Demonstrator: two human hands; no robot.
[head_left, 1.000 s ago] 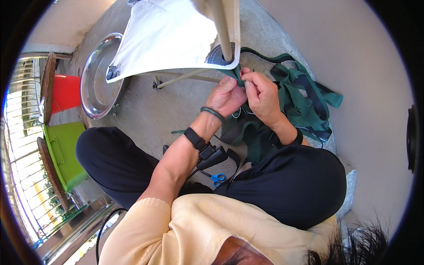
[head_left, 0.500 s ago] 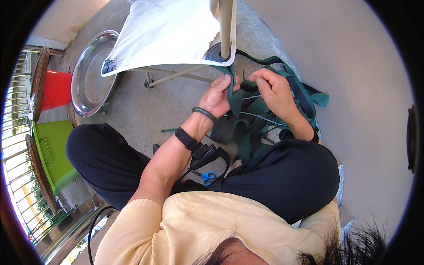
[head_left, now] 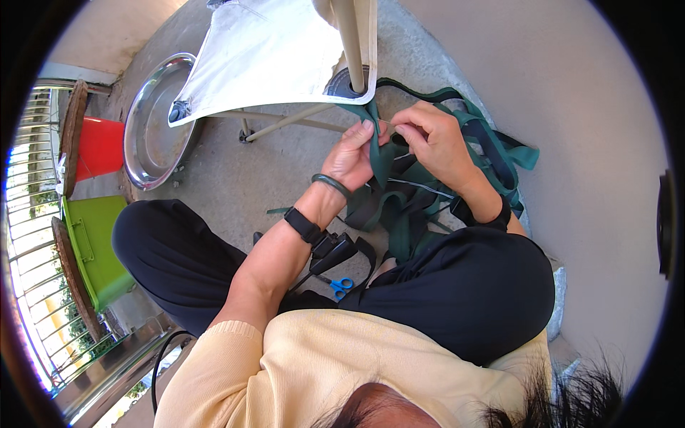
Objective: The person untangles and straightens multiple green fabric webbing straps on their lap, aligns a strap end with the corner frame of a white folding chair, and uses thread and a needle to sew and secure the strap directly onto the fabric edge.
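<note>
My left hand (head_left: 349,155) pinches a dark green fabric strip (head_left: 380,165) that hangs just below the corner of a white cloth seat (head_left: 267,60). Beside it, my right hand (head_left: 437,143) is closed, thumb against fingers, on a fine thread-like piece that spans toward the left fingertips. Whether that is thread or a needle is too small to tell. Under both hands lies a tangled heap of green and black strips (head_left: 408,225), with a thin pale cord running across it. The seat's metal leg (head_left: 347,43) rises past its dark corner patch.
Blue-handled scissors (head_left: 342,287) lie on the floor between my crossed legs. To the left are a round metal basin (head_left: 135,153), a red bucket (head_left: 100,148) and a green bin (head_left: 96,246) by a railing (head_left: 28,235). A plain wall (head_left: 599,178) stands at the right.
My right hand has moved slightly left and up, closer to the left fingertips, and the fine thread-like piece now shows between them. My left hand keeps its hold on the strip.
</note>
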